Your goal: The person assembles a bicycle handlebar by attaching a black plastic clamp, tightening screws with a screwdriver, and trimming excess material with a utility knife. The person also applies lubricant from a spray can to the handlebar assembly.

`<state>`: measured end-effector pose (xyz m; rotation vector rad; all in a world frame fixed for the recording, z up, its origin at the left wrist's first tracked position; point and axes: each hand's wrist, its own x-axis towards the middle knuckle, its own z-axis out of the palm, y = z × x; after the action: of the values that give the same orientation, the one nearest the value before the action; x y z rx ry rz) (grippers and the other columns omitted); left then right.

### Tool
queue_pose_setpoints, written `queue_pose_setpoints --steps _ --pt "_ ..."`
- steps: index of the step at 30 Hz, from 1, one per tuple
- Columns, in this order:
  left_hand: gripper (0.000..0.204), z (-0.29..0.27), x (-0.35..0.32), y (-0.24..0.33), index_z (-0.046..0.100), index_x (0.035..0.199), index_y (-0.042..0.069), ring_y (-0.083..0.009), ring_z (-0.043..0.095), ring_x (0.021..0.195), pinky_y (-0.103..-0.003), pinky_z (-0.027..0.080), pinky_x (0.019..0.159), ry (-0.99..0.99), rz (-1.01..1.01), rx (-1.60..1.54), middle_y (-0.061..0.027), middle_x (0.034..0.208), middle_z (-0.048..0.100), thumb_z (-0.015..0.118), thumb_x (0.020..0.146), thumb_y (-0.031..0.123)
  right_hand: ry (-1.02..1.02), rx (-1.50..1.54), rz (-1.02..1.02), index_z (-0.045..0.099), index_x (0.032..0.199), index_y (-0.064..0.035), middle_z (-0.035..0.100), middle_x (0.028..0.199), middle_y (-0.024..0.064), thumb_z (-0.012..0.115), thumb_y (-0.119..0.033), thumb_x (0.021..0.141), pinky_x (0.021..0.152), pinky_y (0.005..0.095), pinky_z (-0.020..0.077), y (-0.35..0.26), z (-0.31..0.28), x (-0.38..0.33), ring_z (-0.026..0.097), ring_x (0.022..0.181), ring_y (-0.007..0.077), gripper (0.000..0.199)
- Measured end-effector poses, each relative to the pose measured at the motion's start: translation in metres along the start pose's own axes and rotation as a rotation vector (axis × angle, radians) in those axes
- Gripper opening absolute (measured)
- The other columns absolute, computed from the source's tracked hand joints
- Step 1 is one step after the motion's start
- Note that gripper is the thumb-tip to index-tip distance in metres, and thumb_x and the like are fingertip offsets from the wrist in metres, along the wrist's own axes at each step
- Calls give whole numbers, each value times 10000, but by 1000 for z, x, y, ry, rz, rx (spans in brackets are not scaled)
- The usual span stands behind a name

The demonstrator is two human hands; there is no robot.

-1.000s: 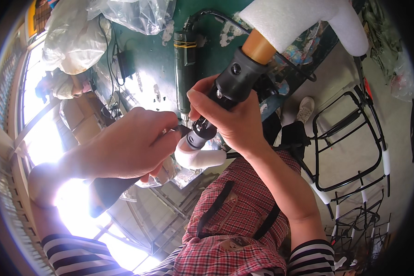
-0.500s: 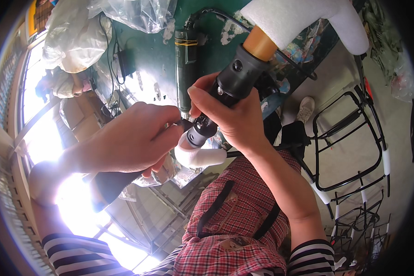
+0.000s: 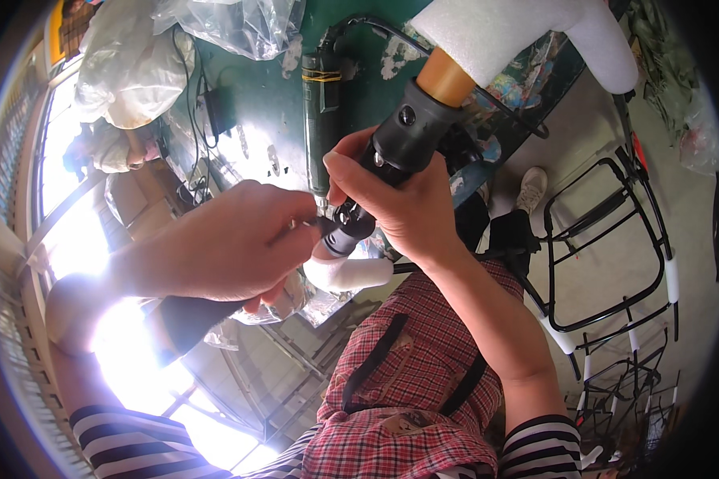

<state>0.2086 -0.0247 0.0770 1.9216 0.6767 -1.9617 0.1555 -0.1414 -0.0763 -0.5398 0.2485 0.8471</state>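
We see a black tube joint [image 3: 411, 128] slanting in front of the wearer, over the edge of a green table [image 3: 256, 88]. The right hand [image 3: 399, 203] is closed around its middle, thumb along the near side. The left hand [image 3: 244, 239] has its thumb and fingertips pressed together at the lower end, pinching a small dark piece [image 3: 321, 224]; we cannot quite tell what it is, since the fingers cover most of it.

At the joint's upper end we find an orange-brown tube [image 3: 446, 78], running into thick white foam [image 3: 503, 36]. Below the lower end, a bent length of white padding [image 3: 351, 274] curves to the right.

On the table, just beyond the hands, we notice a dark power tool [image 3: 320, 136] with yellow bands around it, and clear plastic bags [image 3: 132, 68] to its left. Nearer us hangs a red plaid apron [image 3: 415, 351]. To the right, a black metal frame [image 3: 603, 239] stands over the pale floor [image 3: 507, 172], near a light shoe [image 3: 531, 189].
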Motion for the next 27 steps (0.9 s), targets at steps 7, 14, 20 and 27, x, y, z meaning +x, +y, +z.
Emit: queue_pose_setpoints --steps 7,14,20,27 --pt "236 -4 3 -3 547 845 3 -134 602 429 -275 491 470 21 12 33 -43 521 610 440 981 164 -13 2 4 662 940 3 671 750 51 722 -102 866 674 258 526 0 -1 0 657 701 111 142" --pt "219 -3 1 -2 537 828 10 -135 597 427 -281 488 475 39 39 44 -43 512 603 444 969 150 -19 -39 5 655 962 3 670 770 49 723 -90 872 682 264 535 -1 -3 0 663 711 120 146" --pt "231 -4 2 -3 546 849 1 -130 601 436 -276 486 476 3 -2 -13 -42 533 617 439 979 161 7 -14 -6 678 916 2 688 715 58 737 -150 844 644 245 529 1 -1 1 670 667 101 178" --pt "240 -3 2 -2 547 854 -6 -127 606 439 -271 489 474 -15 3 2 -47 539 620 437 984 163 13 -9 -17 678 912 3 686 714 55 739 -150 844 646 244 527 2 0 1 668 668 100 178"
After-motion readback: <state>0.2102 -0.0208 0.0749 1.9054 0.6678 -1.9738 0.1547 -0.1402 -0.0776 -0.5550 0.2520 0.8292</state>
